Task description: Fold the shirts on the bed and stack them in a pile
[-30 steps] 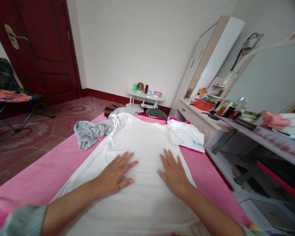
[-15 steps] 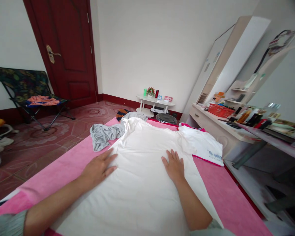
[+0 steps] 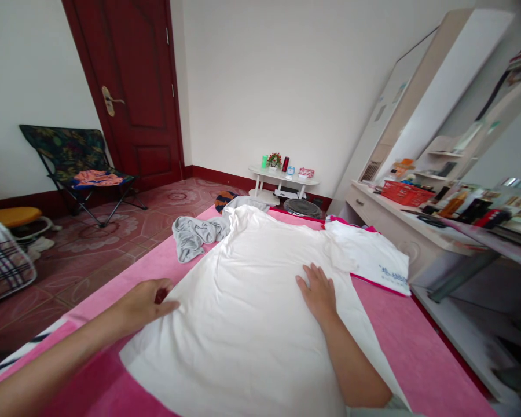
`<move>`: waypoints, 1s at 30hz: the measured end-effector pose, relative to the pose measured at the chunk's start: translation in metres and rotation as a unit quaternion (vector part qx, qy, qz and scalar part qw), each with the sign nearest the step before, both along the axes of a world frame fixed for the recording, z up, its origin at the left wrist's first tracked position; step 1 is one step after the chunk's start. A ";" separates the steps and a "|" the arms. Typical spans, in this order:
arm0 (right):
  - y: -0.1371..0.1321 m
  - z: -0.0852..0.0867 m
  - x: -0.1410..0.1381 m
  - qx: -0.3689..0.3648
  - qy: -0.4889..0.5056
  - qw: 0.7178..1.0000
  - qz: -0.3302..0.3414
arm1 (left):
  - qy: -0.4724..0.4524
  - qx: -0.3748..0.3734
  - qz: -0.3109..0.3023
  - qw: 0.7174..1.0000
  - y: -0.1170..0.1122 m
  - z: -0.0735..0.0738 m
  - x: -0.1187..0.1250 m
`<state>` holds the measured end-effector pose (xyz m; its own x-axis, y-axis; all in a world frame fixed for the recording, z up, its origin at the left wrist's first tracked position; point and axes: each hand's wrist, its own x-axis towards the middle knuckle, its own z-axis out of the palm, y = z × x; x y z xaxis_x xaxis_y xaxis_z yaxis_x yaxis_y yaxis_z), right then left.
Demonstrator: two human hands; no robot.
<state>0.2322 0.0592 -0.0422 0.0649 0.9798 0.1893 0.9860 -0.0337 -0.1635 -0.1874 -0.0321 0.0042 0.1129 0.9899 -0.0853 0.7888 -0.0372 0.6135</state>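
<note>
A white T-shirt (image 3: 252, 301) is spread over the pink bedding, lightly wrinkled, with its hem towards me. My right hand (image 3: 319, 292) lies flat on the right half of the shirt, fingers spread. At the shirt's left edge is my left hand (image 3: 147, 304), its fingers curled and its thumb stretched out to the fabric's edge. A gap shows between that thumb and the forefinger; the other fingertips are hidden. Beyond the left edge lies a crumpled grey garment (image 3: 195, 234). To the right of the shirt's upper part is a folded white garment (image 3: 369, 255) with blue print.
Pink bedding (image 3: 399, 330) extends on both sides. At right stands a dressing table (image 3: 386, 217) with a red basket (image 3: 406, 193) and bottles. A folding chair (image 3: 82, 153) with clothes, a yellow stool (image 3: 11, 215) and a plaid item (image 3: 6, 263) stand left. A low white table (image 3: 282, 174) is behind.
My left hand has lifted from lying flat on the shirt and moved left to its edge, fingers now curled. The right hand stays flat on the shirt. The view has turned slightly left.
</note>
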 end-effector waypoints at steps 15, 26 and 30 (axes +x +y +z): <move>-0.001 -0.001 0.003 0.012 0.021 1.000 0.007 | -0.133 -0.017 -0.265 0.955 0.023 0.042 0.170; 0.017 0.035 -0.016 0.006 -0.015 0.999 0.027 | 0.154 0.191 -0.057 0.968 0.100 -0.038 0.164; 0.049 0.059 -0.076 0.030 0.083 0.980 0.177 | 0.164 0.198 -0.062 0.964 0.100 -0.049 0.166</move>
<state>0.1562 0.1080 0.0172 -0.2428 0.9339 0.2626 0.8940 0.3204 -0.3131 -0.0217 0.0680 -0.0448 0.2645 0.9327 0.2454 0.9122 -0.3245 0.2501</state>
